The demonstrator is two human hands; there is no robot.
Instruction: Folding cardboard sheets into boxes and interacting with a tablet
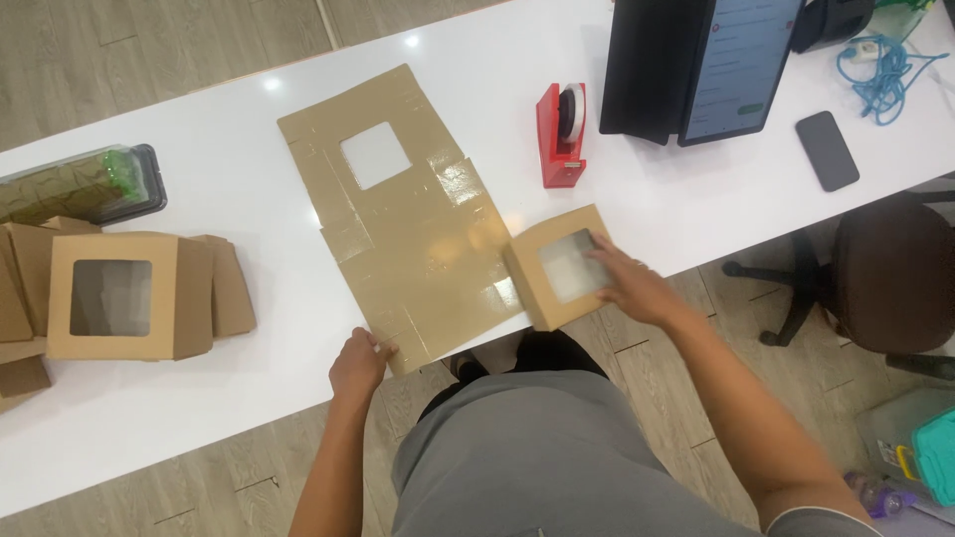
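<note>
Cardboard flat sheet (398, 214) pinched by left hand (358, 363); right hand (632, 288), fingers spread, presses windowed box (562, 267).

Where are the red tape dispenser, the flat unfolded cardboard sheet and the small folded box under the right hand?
red tape dispenser (559, 139), head view, on its red side wall.
flat cardboard sheet (423, 244), head view, on its glossy middle panel.
small folded box (542, 278), head view, on its brown top beside the window.

A small brown windowed cardboard box (559, 267) sits at the table's near edge; a dark upright tablet screen (741, 65) stands at the far edge.
</note>
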